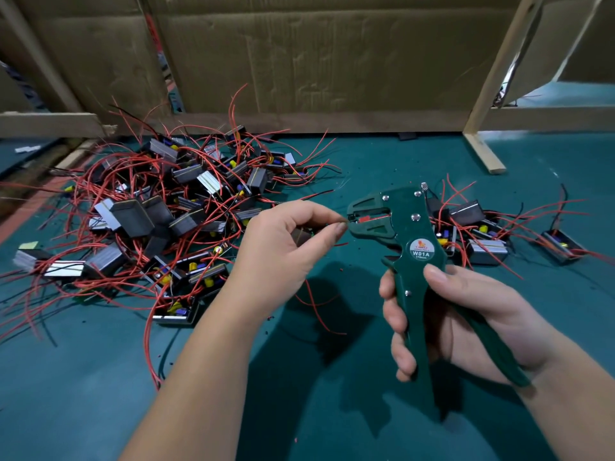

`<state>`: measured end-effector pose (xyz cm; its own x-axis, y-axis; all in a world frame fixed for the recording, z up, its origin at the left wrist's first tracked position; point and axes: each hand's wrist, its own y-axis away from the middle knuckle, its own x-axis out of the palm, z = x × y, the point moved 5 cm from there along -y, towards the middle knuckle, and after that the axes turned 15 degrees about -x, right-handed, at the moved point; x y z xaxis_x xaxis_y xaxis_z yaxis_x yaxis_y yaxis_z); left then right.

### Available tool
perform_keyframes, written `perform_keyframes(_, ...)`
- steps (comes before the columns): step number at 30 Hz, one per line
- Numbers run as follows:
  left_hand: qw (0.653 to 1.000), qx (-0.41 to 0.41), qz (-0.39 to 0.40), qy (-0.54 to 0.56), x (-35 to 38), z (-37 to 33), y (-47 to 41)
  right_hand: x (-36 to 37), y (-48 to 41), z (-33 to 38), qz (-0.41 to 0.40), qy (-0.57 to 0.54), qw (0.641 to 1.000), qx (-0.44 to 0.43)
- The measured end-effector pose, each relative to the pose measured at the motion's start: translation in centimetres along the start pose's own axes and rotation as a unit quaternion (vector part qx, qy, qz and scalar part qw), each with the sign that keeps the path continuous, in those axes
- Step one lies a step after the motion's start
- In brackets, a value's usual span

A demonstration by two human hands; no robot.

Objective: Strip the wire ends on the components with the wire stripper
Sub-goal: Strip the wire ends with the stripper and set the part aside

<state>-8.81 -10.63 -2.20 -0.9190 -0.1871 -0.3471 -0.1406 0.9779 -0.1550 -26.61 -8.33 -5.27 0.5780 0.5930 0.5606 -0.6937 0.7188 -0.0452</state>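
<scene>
Over the middle of the worktop [100, 377], the left hand [286, 241] pinches a wire end [344, 222] at the mouth of the wire stripper [402, 234], with the component [301, 236] tucked in its palm. The right hand [466, 314] is wrapped round the handles. Squeezing before the wire seats may cut strands or nip a fingertip.

Surface: dark green table mat [83, 394], lying flat.
Backdrop: creased brown cardboard sheet [332, 54], upright behind the mat.
Frame: pale wooden post [501, 61], slanted, at the cardboard's right edge.
</scene>
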Motion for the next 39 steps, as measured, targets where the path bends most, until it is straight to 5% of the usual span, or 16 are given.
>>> perform_keyframes(12, 0.989, -0.019, 0.002, -0.146, 0.4, 1.1, -0.3, 0.2, -0.6, -0.7, -0.121, 0.015, 0.991, -0.048)
perform_keyframes(19, 0.997, -0.045, 0.015, 0.064, -0.5, 0.5, -0.5, -1.2, -0.9, -0.1, -0.172, -0.059, 0.982, -0.055)
perform_keyframes(29, 0.998, -0.026, 0.022, 0.059, -0.4, -0.1, -0.2, 1.4, -0.1, -0.5, 0.076, -0.127, 0.989, 0.001)
perform_keyframes(39, 0.999, -0.018, 0.023, 0.042, 0.1, 0.3, -0.3, 0.8, -0.2, -0.7, -0.028, -0.054, 0.998, 0.007)
